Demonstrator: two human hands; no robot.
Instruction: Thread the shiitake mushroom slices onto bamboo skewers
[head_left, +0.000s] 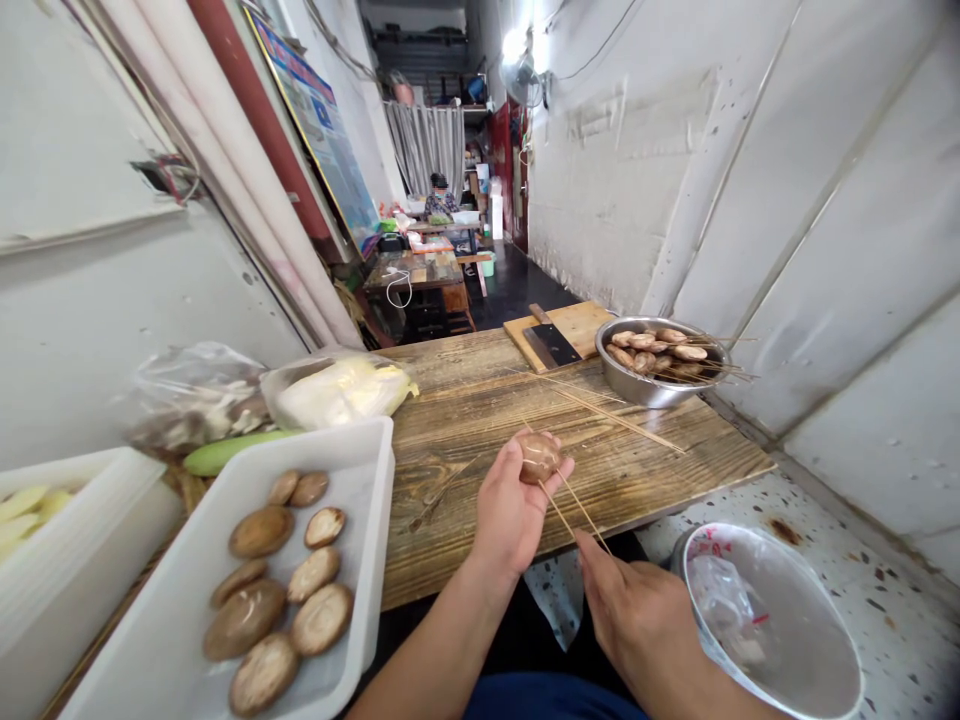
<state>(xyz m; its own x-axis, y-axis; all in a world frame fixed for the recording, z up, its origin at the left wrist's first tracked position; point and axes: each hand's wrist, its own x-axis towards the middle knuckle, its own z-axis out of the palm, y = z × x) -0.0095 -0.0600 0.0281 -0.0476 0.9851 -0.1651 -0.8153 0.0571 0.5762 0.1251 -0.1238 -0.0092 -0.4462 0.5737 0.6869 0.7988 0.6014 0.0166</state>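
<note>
A brown mushroom cap point(540, 457) rests in the fingers of my left hand point(512, 505), above the wooden table. Two thin bamboo skewers point(568, 500) run from the cap toward me, and my right hand point(637, 605) is closed around their lower ends. A skewer tip shows just past the cap's far side. More loose skewers point(622, 418) lie on the tabletop beyond my hands. To the left, a white plastic tray point(381, 520) holds several loose mushrooms point(259, 530). A steel bowl point(652, 392) at the right holds several skewered mushrooms point(660, 350).
A cleaver point(553, 343) lies on a cutting board point(592, 322) at the table's far edge. Bagged vegetables point(337, 388) and a green gourd point(232, 452) sit behind the tray. A bin point(780, 620) stands at lower right. A person point(440, 200) sits far back.
</note>
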